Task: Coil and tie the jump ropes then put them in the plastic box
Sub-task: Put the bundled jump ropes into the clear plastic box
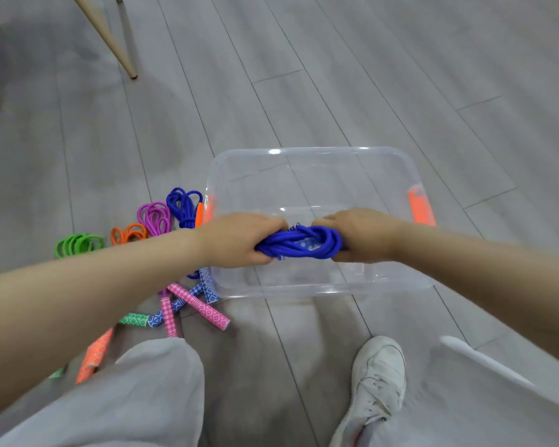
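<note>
Blue braided jump rope (299, 245), bunched into a thick coil, is hanging between both hands directly above the clear rectangular plastic box (313, 288), over the part of the box nearest the person. The left hand (238, 240) is gripping the coil's left end with fingers curled tightly round the strands, and the right hand (360, 235) is clenching the right end in the same way. A patch of blue-and-white patterned handle is showing through the middle of the coil, wrapped by the strands.

The clear box is sitting on the grey wood-plank floor (336, 91), with orange latch clips (420, 206) showing at its short sides. Nothing but the floor is showing through its bottom.

Left of the box, other ropes are lying on the floor: a second blue rope loop (183, 204) just beside the box wall, then a purple rope loop (155, 217), an orange rope loop (129, 233) and a green rope loop (78, 244) farther out. Near the box's front left corner, pink diamond-patterned handles (200, 305) are crossing over blue-and-white patterned handles (207, 290), with a green patterned handle (133, 319) and an orange patterned handle (96, 354) beyond them.

In front of the box, a grey trouser leg (142, 398) and a white lace-up sneaker (376, 379) are showing. Well beyond the box, to its far left, pale wooden furniture legs (113, 40) are standing on the floor.
</note>
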Demonstrator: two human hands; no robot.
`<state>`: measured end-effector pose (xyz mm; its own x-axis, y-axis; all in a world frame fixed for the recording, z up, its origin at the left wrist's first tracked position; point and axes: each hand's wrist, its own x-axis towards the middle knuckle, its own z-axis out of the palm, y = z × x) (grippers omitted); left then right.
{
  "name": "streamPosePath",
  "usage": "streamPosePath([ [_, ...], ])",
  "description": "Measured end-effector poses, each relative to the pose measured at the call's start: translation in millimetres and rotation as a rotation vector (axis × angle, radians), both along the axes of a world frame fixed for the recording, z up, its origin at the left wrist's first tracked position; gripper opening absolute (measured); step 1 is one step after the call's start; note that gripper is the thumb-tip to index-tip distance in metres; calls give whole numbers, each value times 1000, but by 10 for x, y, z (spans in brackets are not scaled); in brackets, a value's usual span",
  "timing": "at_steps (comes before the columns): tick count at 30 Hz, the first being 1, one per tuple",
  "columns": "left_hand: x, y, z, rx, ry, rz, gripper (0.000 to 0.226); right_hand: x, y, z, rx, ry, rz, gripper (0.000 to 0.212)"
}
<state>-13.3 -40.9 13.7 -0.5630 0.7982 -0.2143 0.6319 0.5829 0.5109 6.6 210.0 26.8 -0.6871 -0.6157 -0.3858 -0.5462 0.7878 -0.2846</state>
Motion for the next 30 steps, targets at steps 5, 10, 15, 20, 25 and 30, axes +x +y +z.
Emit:
streamPosePath([
  [5, -235, 136, 65, -309, -66, -74, 39, 53, 173, -138, 158, -182, -147, 12],
  [10, -137, 318, -360, -416, -192, -119, 31, 120, 310, -608, 248, -277, -171, 30],
  [15, 61, 380, -968, -552, -232, -93, 41, 131, 223, -1090, 361, -429, -162, 32],
  [20, 135, 460, -1266, -691, -225, -1, 37, 94, 289, -1230, 346, -551, -214, 39],
  [25, 255, 510, -1417, -749, -31, 5, 28, 96, 302, -1269, 271, -478, -212, 34],
  [30, 304, 453, -1499, -658, 125, 56, 31, 42, 181, -1272, 368, -295, -40, 30],
])
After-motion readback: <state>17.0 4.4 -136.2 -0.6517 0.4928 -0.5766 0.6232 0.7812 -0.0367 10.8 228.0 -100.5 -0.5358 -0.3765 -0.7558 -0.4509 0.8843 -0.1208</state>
